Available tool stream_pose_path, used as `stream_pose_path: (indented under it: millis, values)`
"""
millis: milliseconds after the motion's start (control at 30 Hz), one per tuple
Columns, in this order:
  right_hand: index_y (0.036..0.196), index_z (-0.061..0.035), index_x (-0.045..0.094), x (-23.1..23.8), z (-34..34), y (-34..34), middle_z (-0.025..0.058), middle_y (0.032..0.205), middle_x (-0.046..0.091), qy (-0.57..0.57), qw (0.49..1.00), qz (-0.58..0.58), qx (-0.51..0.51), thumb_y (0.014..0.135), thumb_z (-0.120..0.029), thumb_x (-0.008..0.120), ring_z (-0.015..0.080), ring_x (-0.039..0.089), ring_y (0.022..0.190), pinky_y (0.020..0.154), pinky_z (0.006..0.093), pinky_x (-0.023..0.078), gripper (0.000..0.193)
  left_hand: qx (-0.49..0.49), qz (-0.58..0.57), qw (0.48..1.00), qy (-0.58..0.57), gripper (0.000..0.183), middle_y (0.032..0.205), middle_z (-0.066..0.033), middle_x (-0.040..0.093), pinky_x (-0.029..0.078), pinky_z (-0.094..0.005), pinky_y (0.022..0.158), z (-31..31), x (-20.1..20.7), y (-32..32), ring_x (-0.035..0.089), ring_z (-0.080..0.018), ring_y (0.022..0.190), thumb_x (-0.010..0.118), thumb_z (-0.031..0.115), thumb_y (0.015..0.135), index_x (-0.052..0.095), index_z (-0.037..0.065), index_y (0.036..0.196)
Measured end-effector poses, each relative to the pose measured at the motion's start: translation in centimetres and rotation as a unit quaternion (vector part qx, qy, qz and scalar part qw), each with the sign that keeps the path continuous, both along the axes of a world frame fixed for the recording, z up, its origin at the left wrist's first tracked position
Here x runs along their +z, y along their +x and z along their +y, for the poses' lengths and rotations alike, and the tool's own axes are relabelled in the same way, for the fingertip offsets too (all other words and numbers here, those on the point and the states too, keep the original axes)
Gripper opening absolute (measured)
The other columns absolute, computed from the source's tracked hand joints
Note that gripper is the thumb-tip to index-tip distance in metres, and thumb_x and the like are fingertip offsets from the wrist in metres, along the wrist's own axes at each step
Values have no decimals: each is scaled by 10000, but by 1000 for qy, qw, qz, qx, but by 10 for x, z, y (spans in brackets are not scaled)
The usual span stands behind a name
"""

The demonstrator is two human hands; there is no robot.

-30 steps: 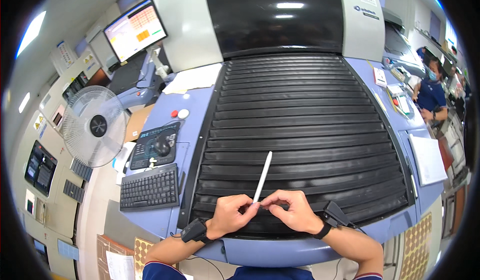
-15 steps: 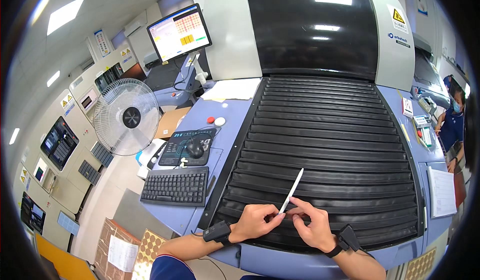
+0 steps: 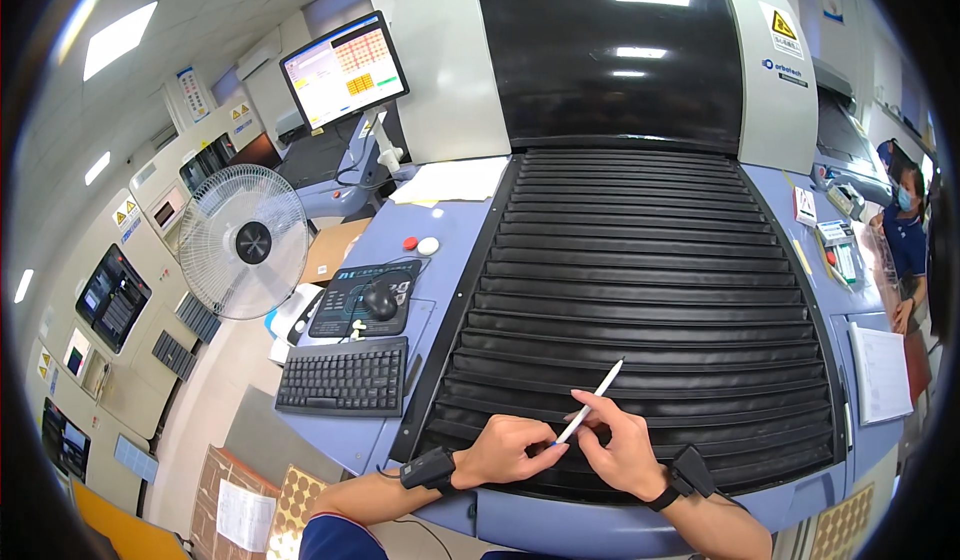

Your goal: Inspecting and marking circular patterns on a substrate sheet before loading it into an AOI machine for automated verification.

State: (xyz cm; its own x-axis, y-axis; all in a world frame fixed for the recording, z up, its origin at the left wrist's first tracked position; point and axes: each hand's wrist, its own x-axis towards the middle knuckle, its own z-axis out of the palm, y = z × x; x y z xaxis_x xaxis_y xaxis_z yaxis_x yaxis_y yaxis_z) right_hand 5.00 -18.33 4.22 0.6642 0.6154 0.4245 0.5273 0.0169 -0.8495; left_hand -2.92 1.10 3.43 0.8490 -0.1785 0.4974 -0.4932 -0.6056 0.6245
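Observation:
Over the near part of the black ribbed bed [image 3: 640, 305], a slim white pen [image 3: 606, 382] slants up to the right, a dark tip at its far end. My left hand [image 3: 508, 450] pinches the pen's near end between thumb and forefinger. My right hand [image 3: 625, 452] has its fingers closed around the pen's middle, with the forefinger reaching past it to the left. Both wrists carry black strapped-on devices.
Left of the bed are a keyboard [image 3: 342, 376], a mouse [image 3: 380, 301] on a mat, red and white buttons, and a monitor [image 3: 345, 68]. A fan [image 3: 245, 242] stands further left. On the right lie a paper pad [image 3: 880, 372] and small boxes; a masked person [image 3: 905, 230] stands beyond.
The pen has tilted further right, and its dark tip now shows. My right fingers have come up around its middle. The view has shifted slightly.

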Motion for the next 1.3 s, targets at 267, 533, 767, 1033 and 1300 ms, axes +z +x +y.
stream_pose_path:
  millis: [267,533,767,1033,1300]
  values:
    - [1309,-3,554,0,-2,1,134,983,749,-2,1000,7,1,873,54,608,213,746,834,759,310,585,444,-5,4,1000,19,139,626,-85,644,449,-313,470,1,-2,1,597,-225,491,779,114,816,697,11,771]
    - [1312,-18,550,1,-1,0,171,993,739,-18,999,28,12,892,32,598,281,744,874,795,347,589,426,-6,4,1000,15,150,628,-86,646,448,-317,469,3,-2,0,597,-224,494,779,128,818,701,10,766]
    - [1312,-15,550,2,-2,1,174,1001,737,-21,999,36,16,897,31,591,285,743,883,798,347,589,420,-3,7,1000,20,169,601,-70,635,445,-306,457,1,0,1,594,-208,475,767,145,829,689,24,740]
    - [1305,-14,557,3,-3,1,175,1005,736,-30,999,29,17,900,20,594,283,744,877,784,350,592,408,-5,7,1000,17,148,607,-76,640,435,-306,455,1,1,0,588,-212,474,777,128,813,700,18,749]
    - [1293,-15,565,0,-3,1,174,999,738,-26,999,26,13,899,11,601,284,745,872,769,348,593,396,-11,-3,1000,23,153,602,-81,631,430,-312,453,2,-1,0,575,-221,465,778,126,811,696,13,749]
